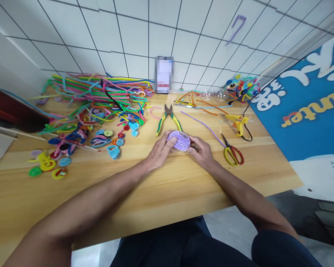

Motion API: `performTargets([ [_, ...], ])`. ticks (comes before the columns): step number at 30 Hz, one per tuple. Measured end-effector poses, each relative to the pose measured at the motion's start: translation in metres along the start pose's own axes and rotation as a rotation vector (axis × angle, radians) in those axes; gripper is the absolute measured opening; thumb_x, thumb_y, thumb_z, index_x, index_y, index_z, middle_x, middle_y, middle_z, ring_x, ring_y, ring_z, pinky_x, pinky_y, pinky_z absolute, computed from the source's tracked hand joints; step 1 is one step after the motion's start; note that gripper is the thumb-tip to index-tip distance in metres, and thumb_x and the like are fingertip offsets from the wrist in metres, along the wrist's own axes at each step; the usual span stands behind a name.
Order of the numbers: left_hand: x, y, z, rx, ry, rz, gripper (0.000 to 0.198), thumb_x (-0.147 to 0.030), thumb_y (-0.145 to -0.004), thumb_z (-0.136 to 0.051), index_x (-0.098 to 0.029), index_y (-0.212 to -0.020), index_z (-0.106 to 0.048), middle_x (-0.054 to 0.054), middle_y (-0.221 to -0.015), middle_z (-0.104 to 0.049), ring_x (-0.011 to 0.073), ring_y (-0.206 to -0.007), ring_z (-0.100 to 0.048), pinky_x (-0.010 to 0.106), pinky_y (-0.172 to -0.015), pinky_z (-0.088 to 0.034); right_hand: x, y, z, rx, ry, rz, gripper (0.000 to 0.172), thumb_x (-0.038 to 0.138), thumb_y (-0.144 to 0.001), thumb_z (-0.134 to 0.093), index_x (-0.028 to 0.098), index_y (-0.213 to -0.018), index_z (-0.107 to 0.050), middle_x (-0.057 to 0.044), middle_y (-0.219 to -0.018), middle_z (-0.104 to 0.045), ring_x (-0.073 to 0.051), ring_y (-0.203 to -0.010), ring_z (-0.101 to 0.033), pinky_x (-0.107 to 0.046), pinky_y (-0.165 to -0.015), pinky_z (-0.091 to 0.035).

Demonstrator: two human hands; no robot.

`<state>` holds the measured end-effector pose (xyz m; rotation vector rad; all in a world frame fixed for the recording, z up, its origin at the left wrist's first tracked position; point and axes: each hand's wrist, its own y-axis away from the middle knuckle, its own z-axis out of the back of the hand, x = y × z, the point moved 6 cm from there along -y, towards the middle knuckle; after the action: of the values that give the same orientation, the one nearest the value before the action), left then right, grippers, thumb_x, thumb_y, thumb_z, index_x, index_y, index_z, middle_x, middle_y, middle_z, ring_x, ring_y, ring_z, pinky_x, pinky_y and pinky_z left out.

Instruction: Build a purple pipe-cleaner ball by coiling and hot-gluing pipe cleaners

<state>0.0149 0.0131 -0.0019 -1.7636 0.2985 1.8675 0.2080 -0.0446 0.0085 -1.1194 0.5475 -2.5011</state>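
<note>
Between my two hands, just above the wooden table [144, 193], is a rounded ball wound with purple pipe cleaner [180, 141], with a dark round opening at its top. My left hand [161, 151] is closed around its left side, thumb lying across the front. The fingers of my right hand [200, 150] pinch its lower right side. Beyond the ball lie pliers [169, 115] with green and yellow handles, jaws pointing away. A loose purple pipe cleaner [204, 126] stretches to the right, its near end by the scissors [231, 152] with yellow and red handles.
A yellow glue gun [237, 124] with a black cord lies at the right. Heaped pipe cleaners [100, 92] and coiled pieces [46, 161] cover the left side. A phone [163, 74] leans on the tiled wall [133, 40]. A button-covered ball [241, 88] stands at the back right.
</note>
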Motion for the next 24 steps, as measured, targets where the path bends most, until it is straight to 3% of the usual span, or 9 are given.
performTargets([
  [4,0.0032,-0.0008,-0.0053,0.058,0.067,0.070,0.070,-0.075,-0.096,-0.066,-0.020,-0.139,-0.058,0.012,-0.128,-0.077,0.0267,-0.108,-0.074,0.041,-0.099,-0.060,-0.0017,0.0010,0.0019,-0.040,0.050,-0.040,0.050,0.062,-0.104,-0.065,0.020,-0.128,-0.077,-0.010,-0.104,-0.083,-0.025,-0.088,-0.076,-0.041,-0.082,-0.064],
  [9,0.0054,-0.0035,-0.0088,0.056,0.119,0.086,0.077,-0.063,-0.083,-0.086,-0.020,-0.140,-0.057,0.014,-0.136,-0.075,0.0295,-0.121,-0.073,0.043,-0.108,-0.058,0.0005,0.0024,0.0007,-0.065,0.066,-0.042,0.042,0.059,-0.104,-0.067,0.020,-0.116,-0.077,-0.008,-0.097,-0.083,-0.023,-0.084,-0.075,-0.039,-0.079,-0.064],
  [17,0.0014,-0.0035,-0.0073,0.063,0.126,0.068,0.074,-0.060,-0.089,-0.079,-0.021,-0.146,-0.053,0.013,-0.140,-0.071,0.0280,-0.126,-0.072,0.043,-0.112,-0.057,0.0012,0.0054,-0.0002,-0.067,0.084,-0.017,0.045,0.057,-0.100,-0.073,0.021,-0.126,-0.075,-0.010,-0.104,-0.084,-0.024,-0.087,-0.078,-0.040,-0.081,-0.065],
  [24,0.0009,-0.0031,-0.0064,0.099,0.146,0.059,0.073,-0.054,-0.085,-0.083,-0.022,-0.142,-0.052,0.014,-0.140,-0.069,0.0291,-0.126,-0.071,0.045,-0.112,-0.058,0.0003,0.0058,-0.0026,-0.049,0.083,0.021,0.042,0.051,-0.100,-0.075,0.021,-0.129,-0.073,-0.010,-0.103,-0.083,-0.023,-0.086,-0.077,-0.038,-0.078,-0.064],
])
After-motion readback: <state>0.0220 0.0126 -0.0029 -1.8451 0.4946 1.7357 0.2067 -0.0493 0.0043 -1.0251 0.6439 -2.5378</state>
